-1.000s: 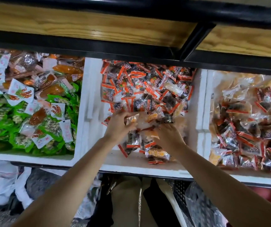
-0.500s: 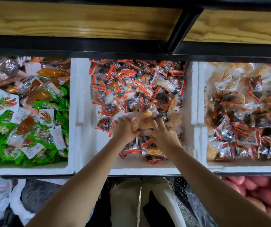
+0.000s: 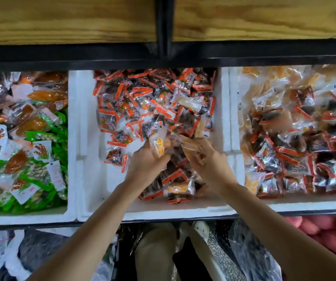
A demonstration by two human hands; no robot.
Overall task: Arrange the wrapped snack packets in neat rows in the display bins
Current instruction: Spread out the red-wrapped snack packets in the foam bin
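Sorting is done over the middle bin [image 3: 152,211].
The yellow-printed packet [image 3: 160,148] is pinched in the left hand [image 3: 145,167] and the tan packet [image 3: 190,150] in the right hand [image 3: 209,165], side by side, long axes pointing away beyond the curled fingers.

**No print legible**

White characters mark the orange-edged packets [image 3: 155,102] in the middle bin [image 3: 86,138], yellow ones a clear packet [image 3: 160,148], red ones the white labels [image 3: 55,173] at left; all too blurred to read.

Orange-edged snack packets [image 3: 155,110] jumbled in middle bin [image 3: 86,138]
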